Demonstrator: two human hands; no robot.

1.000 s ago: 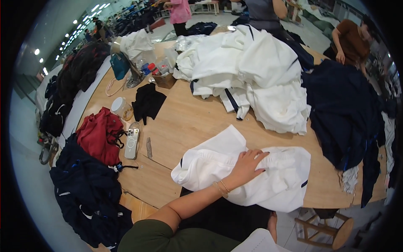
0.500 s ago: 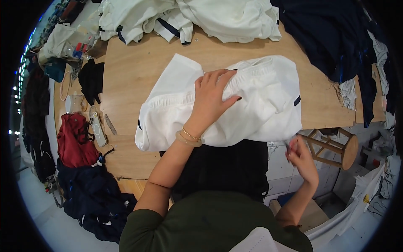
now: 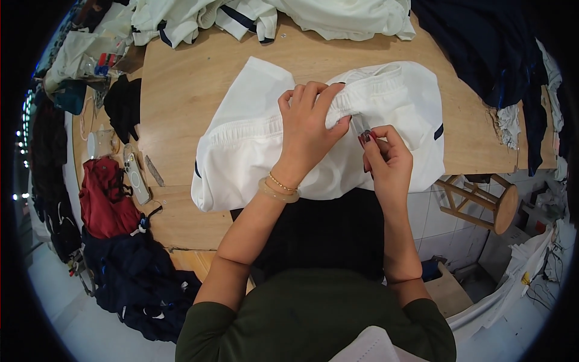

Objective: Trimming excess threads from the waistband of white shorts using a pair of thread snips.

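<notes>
White elastic-waisted trousers or shorts (image 3: 241, 166) lie bunched at the table's near edge, a dark stripe showing at each side. My left hand (image 3: 309, 130) grips the gathered waistband, thumb and fingers pinching a fold of it. Close to that thumb, my right hand (image 3: 391, 161) is closed round small thread snips (image 3: 364, 135) with a red handle. Their metallic blades point up toward the waistband; whether they touch the cloth I cannot tell.
More white garments (image 3: 350, 18) are heaped along the wooden table's (image 3: 199, 78) far side. Dark navy cloth (image 3: 476, 48) hangs at the right. Left are a phone (image 3: 137, 178), a jar (image 3: 99, 145) and a red bag (image 3: 105, 199). A wooden stool (image 3: 503, 208) stands below right.
My right hand has come up and left with the snips, from beside the garment's right lower corner to the waistband. My left hand keeps its hold.
</notes>
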